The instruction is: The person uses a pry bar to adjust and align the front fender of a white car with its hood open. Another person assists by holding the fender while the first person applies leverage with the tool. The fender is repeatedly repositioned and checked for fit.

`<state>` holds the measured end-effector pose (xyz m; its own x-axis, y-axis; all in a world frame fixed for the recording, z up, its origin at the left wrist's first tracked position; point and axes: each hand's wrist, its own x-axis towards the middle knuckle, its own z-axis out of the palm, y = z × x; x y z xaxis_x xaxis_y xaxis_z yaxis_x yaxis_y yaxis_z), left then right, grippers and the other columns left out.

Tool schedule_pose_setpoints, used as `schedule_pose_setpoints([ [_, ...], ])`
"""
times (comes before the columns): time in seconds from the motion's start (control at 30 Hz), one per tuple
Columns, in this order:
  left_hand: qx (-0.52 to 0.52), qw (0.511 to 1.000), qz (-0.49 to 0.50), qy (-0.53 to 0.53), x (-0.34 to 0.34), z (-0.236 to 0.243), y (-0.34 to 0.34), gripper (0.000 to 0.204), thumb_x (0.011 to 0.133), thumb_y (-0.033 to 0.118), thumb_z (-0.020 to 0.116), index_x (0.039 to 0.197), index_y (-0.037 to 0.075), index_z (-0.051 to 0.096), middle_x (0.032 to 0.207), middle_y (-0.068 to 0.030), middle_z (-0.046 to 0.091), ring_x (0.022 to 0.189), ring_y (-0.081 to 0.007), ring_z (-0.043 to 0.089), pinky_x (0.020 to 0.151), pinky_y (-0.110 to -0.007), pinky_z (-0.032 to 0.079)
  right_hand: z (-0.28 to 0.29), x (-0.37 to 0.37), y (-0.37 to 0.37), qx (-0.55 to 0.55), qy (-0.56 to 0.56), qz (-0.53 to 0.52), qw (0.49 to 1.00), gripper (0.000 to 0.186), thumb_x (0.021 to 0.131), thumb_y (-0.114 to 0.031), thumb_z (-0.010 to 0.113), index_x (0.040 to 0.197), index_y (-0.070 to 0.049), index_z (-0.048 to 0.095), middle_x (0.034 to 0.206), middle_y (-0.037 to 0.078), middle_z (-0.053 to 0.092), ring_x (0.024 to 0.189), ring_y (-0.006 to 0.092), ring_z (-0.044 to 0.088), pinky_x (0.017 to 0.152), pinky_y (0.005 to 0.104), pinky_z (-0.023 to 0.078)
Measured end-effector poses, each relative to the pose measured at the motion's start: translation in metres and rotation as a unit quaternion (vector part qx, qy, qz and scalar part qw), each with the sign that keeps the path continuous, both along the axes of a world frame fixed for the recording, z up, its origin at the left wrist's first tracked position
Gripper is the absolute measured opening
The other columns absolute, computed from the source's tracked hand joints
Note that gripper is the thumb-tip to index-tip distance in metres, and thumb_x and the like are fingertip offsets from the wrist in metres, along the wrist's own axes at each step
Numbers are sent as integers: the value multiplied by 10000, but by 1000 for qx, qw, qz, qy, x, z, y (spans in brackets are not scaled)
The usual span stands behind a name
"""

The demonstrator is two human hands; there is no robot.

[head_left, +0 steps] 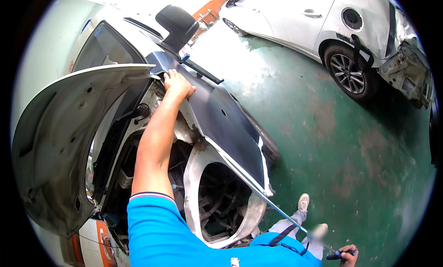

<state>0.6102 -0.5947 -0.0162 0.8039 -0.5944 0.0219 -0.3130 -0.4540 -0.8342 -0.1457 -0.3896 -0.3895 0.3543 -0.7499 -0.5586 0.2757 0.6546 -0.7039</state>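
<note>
My left arm reaches across the engine bay, and my left hand (178, 84) lies on the upper rear corner of a dark, unpainted fender (221, 111). Its fingers are stretched over the panel, with the thumb apart to the right. Low at the right, my right hand (349, 256) is closed round the dark blue handle of a long, thin metal bar (295, 223). The bar slants up to the fender's inner edge; its far end is hard to tell from that edge. Under the fender edge shows a white inner panel (191, 193) with a large round opening.
A raised hood (60, 124) curves along the left. Beyond the fender is a black side mirror (176, 27). A white car (295, 13) with a damaged rear stands at the upper right on the green floor (318, 142). My shoe (303, 202) shows beside the front end.
</note>
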Motion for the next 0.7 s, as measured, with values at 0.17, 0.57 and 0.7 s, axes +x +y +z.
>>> schedule_pose_setpoints([
  [0.17, -12, 998, -44, 33, -24, -10, 9, 937, 940, 634, 468, 1514, -78, 264, 1619, -205, 221, 1517, -316, 174, 1229, -449, 136, 1, 1, 3, -8, -2, -8, 1000, 184, 713, 9, 664, 894, -18, 654, 957, 134, 681, 907, 238, 635, 892, 366, 496],
  [0.57, 123, 987, -78, 63, -112, -49, 45, 880, 947, 638, 450, 1418, -105, 440, 1512, -272, 392, 1468, -377, 266, 1218, -484, 114, -28, -7, 2, -12, -6, 6, 1000, 177, 732, 18, 665, 905, -17, 659, 960, 116, 688, 900, 226, 649, 870, 363, 519],
  [0.7, 90, 988, -95, 82, -88, -58, 42, 943, 929, 654, 472, 1456, -120, 356, 1554, -278, 314, 1486, -372, 230, 1224, -460, 125, -30, -7, 0, -9, 3, 10, 1000, 174, 731, 10, 670, 902, -19, 658, 959, 115, 687, 892, 223, 650, 866, 365, 519],
])
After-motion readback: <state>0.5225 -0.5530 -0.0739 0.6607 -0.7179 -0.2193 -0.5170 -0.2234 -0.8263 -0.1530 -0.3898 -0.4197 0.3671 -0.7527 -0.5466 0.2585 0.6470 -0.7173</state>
